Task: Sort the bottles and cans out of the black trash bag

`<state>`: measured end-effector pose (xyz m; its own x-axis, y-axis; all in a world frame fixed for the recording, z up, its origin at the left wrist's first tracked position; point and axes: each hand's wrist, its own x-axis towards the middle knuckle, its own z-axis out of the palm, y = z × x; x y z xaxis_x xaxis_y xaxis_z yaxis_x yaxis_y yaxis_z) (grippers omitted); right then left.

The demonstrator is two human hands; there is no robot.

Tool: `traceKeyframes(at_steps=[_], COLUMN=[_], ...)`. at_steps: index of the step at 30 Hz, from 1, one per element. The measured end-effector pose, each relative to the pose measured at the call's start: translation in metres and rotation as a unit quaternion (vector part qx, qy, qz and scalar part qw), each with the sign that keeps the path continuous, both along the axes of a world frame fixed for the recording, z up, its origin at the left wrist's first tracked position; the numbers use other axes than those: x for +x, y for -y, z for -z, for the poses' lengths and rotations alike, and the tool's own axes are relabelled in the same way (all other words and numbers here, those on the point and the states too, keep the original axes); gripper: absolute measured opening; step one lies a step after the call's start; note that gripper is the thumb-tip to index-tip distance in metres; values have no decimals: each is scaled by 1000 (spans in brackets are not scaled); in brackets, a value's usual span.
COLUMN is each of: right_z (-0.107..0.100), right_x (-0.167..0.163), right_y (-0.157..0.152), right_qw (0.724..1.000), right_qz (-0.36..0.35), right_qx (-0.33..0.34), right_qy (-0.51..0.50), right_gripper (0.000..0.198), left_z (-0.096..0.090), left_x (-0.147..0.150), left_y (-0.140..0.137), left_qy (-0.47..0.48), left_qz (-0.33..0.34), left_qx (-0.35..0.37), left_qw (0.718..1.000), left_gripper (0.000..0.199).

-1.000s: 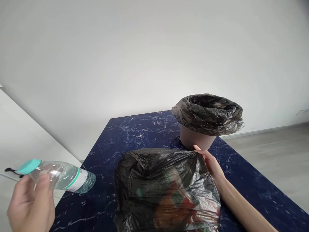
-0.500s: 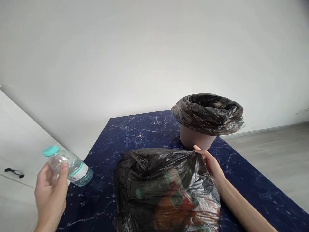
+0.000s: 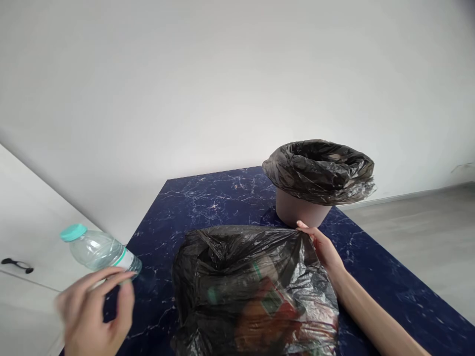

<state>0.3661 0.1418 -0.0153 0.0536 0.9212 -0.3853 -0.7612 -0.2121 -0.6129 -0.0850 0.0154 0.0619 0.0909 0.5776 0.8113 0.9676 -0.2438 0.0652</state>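
A clear plastic bottle [image 3: 98, 249] with a turquoise cap stands at the left edge of the dark blue table [image 3: 208, 198]. Just in front of it, my left hand [image 3: 98, 311] is slightly blurred, its thumb and curved fingers apart with nothing between them. My right hand [image 3: 321, 247] pinches the upper right corner of a black plastic bag [image 3: 256, 291]. Through the thin film show a bottle shape with a green cap and something orange-red with a green patch. The bag's mouth is not clearly visible.
Behind my right hand stands a pinkish bin [image 3: 300, 207], its black bin liner [image 3: 319, 173] folded over the rim. A white wall [image 3: 222, 89] rises behind the table. At the left is a white cabinet [image 3: 29, 212] with a black handle [image 3: 17, 265].
My left hand has let go of the bottle and moved down and to the right, nearer to me. My right hand keeps its pinch on the bag.
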Motion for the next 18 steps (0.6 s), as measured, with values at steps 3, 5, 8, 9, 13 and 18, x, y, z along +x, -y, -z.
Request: traceKeyframes(at_steps=[3, 5, 8, 9, 13, 18], right_z=[-1, -3, -4, -5, -5, -6], right_x=[0, 0, 0, 0, -1, -1], right_y=[0, 0, 0, 0, 0, -1], right_qw=[1000, 999, 999, 999, 999, 999], right_qz=[-15, -20, -28, -29, -28, -31], right_qx=[-14, -17, -17, -17, -19, -18], right_qy=[-15, -21, -28, -31, -40, -41], right_gripper=[48, 48, 44, 43, 41, 40], left_z=[-2, 2, 14, 17, 16, 3], left_x=[31, 44, 55, 58, 71, 83], left_y=[-9, -16, -18, -17, -11, -8], left_qy=[-93, -129, -146, -136, -66, 1], left_qz=[113, 166, 192, 188, 184, 215], left_qx=[-116, -180, -234, -246, -268, -286], left_qw=[982, 961, 942, 941, 943, 934], left_gripper=[16, 18, 23, 26, 33, 32])
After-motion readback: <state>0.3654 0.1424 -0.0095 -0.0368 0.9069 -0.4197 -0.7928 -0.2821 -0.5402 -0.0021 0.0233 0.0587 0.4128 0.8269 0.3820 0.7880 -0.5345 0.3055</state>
